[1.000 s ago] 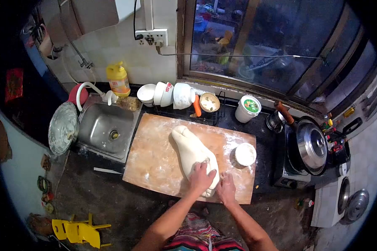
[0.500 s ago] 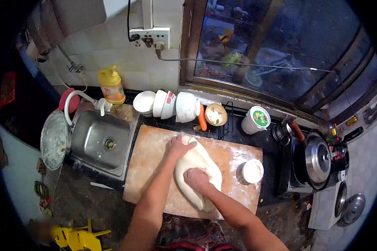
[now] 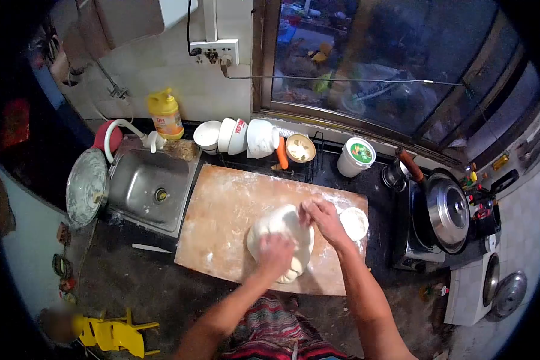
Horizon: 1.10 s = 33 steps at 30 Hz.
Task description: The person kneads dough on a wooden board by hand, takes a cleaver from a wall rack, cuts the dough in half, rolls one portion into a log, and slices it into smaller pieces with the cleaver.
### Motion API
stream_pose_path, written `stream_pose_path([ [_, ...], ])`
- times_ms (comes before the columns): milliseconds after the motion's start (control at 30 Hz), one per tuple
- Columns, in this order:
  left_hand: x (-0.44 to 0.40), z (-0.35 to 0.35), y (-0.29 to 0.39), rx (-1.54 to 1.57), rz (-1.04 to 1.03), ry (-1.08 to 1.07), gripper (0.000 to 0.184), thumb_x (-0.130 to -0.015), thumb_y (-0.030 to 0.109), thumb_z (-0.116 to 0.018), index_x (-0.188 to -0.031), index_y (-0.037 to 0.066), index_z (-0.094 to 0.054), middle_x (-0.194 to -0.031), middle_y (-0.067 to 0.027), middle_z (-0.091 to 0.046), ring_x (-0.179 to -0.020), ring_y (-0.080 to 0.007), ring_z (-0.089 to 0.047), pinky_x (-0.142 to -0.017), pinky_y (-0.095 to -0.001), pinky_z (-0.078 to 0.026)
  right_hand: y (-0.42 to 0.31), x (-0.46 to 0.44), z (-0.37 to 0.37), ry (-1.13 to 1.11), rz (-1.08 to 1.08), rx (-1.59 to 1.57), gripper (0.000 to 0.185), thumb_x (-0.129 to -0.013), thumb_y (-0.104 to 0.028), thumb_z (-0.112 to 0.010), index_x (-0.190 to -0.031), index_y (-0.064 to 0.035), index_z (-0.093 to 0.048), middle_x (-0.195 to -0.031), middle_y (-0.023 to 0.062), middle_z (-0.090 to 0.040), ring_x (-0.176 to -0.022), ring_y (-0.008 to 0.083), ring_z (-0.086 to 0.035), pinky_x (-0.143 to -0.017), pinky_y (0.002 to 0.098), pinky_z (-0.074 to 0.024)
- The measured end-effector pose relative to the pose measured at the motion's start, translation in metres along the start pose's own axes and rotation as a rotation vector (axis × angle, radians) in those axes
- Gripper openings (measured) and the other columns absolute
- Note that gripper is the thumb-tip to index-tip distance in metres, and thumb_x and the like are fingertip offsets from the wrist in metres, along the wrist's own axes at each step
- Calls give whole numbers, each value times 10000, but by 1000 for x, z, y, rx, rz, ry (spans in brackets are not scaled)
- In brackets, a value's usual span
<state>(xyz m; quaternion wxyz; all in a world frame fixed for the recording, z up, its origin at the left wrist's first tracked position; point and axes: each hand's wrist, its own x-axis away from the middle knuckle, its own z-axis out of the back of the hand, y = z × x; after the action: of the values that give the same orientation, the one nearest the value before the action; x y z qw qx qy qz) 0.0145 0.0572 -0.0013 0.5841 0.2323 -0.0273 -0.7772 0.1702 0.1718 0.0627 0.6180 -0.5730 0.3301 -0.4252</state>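
Dough (image 3: 283, 223) at lower centre of frame, under left hand (image 3: 275, 254), fingers blurred; right hand (image 3: 322, 219) at upper-right edge, fingers half-curled; can't tell either grip.

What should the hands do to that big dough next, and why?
Probably the right hand should press down on the dough and push its folds together. I think so because creases show at the edge nearest the person, so the lump isn't smooth there. The left hand is at the near part, and the right is by the far right edge.
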Motion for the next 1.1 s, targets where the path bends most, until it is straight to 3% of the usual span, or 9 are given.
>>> stream_pose_path([
  [67, 32, 4, 34, 30, -87, 65, 243, -725, 176, -719, -945, 80, -681, -968, -98, -647, -1024, -278, -567, -895, -490, -398, -21, 2, -26, 54, -223, 420, 352, -918, -307, -579, -1108, -31, -688, -902, 133, -697, -837, 298, -656, -811, 393, -509],
  [167, 66, -4, 45, 346, 140, 111, 206, -782, 212, -668, -921, 63, -697, -1004, -119, -658, -1059, -299, -565, -923, -524, -387, 52, 34, -57, 156, 420, 939, 380, -892, -309, -584, -1171, -61, -651, -1119, 181, -631, -1087, 382, -565, -974, 487, -411],
  [233, 62, 0, 40, 467, 405, 137, 331, -878, 304, -582, -1052, 42, -686, -1149, -180, -642, -1168, -351, -534, -1008, -571, -343, 55, 55, -62, 232, 396, 865, 403, -880, -319, -591, -1201, -80, -633, -1247, 177, -569, -1184, 382, -496, -1028, 515, -343],
  [333, 29, -7, 30, 39, 312, 285, 403, -873, 257, -588, -1183, 3, -626, -1302, -217, -566, -1271, -364, -483, -1071, -534, -313, 70, 86, -71, 300, 356, 857, 447, -868, -315, -594, -1272, -123, -594, -1342, 152, -526, -1264, 371, -452, -1074, 555, -285],
  [400, 39, -25, 25, 47, 294, 308, 511, -888, 314, -559, -1296, 7, -568, -1365, -219, -526, -1297, -407, -454, -1092, -560, -285, 81, 90, -72, 305, 334, 890, 442, -885, -304, -589, -1287, -121, -588, -1361, 144, -515, -1317, 368, -418, -1105, 550, -254],
  [567, 10, -43, -4, 37, 287, 367, 483, -888, 328, -530, -1252, 17, -596, -1301, -192, -559, -1266, -421, -470, -1067, -582, -303, 89, 45, -67, 321, 397, 921, 467, -838, -329, -607, -1270, -153, -606, -1299, 120, -555, -1247, 320, -474, -1080, 565, -267],
  [800, -82, -64, -84, 117, 339, 325, 380, -876, 265, -498, -1121, 8, -631, -1114, -206, -619, -1056, -405, -548, -953, -536, -373, 107, -73, -52, 347, 201, 900, 359, -837, -305, -596, -1117, -87, -651, -1148, 147, -609, -1074, 341, -547, -983, 524, -359],
  [900, -115, -79, -116, 125, 381, 292, 311, -892, 252, -491, -1010, 10, -647, -985, -200, -635, -963, -402, -572, -889, -515, -413, 135, -120, -50, 531, 275, 970, 276, -867, -285, -563, -1028, -81, -657, -1016, 148, -643, -969, 334, -578, -882, 508, -407],
  [1100, -162, -88, -153, 151, 430, 233, 317, -959, 293, -470, -866, 43, -640, -852, -168, -658, -845, -371, -630, -801, -485, -481, 98, -162, -48, 440, 48, 1064, 302, -947, -295, -464, -890, -81, -669, -857, 109, -668, -874, 319, -626, -784, 486, -441],
])
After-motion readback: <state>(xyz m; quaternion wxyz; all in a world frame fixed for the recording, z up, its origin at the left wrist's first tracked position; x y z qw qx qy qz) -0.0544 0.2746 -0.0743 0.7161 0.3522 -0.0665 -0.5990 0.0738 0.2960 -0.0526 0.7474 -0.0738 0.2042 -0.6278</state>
